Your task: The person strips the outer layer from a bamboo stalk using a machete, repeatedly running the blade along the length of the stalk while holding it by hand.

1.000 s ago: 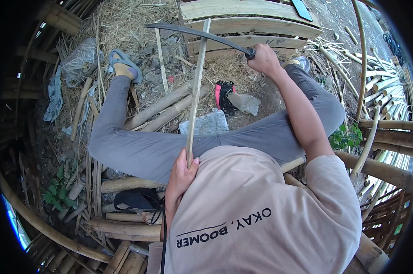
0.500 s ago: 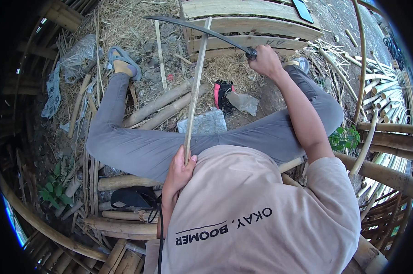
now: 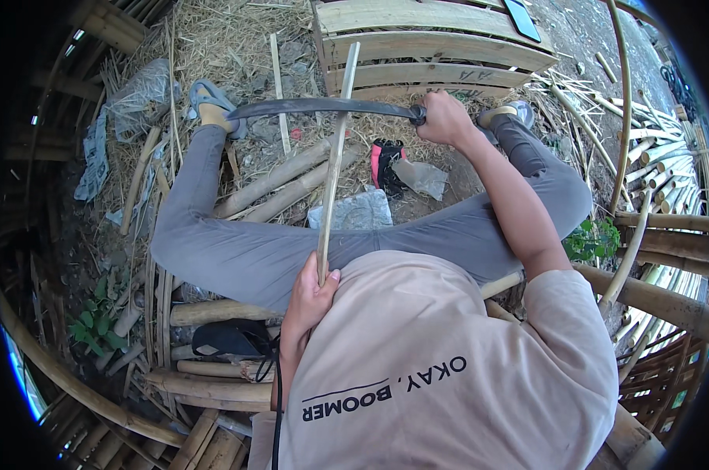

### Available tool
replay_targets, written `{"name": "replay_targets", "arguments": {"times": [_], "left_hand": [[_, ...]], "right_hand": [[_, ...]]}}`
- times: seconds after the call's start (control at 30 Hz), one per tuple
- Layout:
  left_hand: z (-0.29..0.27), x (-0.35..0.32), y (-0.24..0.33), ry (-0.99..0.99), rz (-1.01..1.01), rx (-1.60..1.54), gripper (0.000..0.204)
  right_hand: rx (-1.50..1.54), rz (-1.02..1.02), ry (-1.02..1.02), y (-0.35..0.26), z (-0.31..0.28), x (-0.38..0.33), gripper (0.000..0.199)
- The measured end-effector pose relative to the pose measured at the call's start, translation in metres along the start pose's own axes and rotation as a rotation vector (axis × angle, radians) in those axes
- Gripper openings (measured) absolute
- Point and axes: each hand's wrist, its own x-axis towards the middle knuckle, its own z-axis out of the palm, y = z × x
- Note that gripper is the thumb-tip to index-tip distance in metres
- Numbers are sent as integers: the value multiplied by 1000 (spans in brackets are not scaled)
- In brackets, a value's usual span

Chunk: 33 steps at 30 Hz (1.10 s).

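A long pale bamboo strip (image 3: 335, 168) slants up and away from my lap, and my left hand (image 3: 311, 294) is closed round its near end. In my right hand (image 3: 446, 119) is the dark handle of a machete (image 3: 291, 107) with a long, slightly curved blade. The blade points left and lies across the upper part of the strip, seemingly touching it. Beyond the crossing, the strip's far tip sticks out past the blade.
A slatted wooden crate (image 3: 440, 47) with a phone (image 3: 521, 19) on it stands ahead. Bamboo poles (image 3: 280, 180), a pink-and-black item (image 3: 387, 166) and a plastic sheet (image 3: 350, 210) lie between my legs. Cut bamboo (image 3: 660, 160) is piled at the right; a black bag-like item (image 3: 229, 337) rests at the left.
The machete has come nearer to me along the strip, its blade now more level. My right hand has shifted slightly left and the left hand has barely moved.
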Motion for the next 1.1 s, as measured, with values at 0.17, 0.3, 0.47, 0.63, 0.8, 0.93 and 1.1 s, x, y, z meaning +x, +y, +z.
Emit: {"name": "replay_targets", "arguments": {"times": [0.17, 0.3, 0.47, 0.63, 0.8, 0.93, 1.1], "left_hand": [[2, 2, -1, 34, 30, -6, 18], [6, 16, -15, 55, -15, -118, 17], [5, 14, -17, 49, -39, -132, 17], [5, 9, -4, 52, 49, -95, 17], [5, 7, 9, 33, 17, -20, 17], [9, 15, -4, 148, 29, 28, 17], [9, 19, 9, 175, 55, 92, 18]], "right_hand": [[80, 165, 137, 21, -1, 8, 19], [17, 21, 37, -15, 15, -14, 21], [-60, -101, -62, -32, 21, -20, 24], [11, -22, -18, -22, 16, -12, 25], [60, 117, 129, 4, -1, -4, 21], [80, 93, 57, -5, 13, -4, 20], [72, -60, -75, -33, 15, -17, 20]]}}
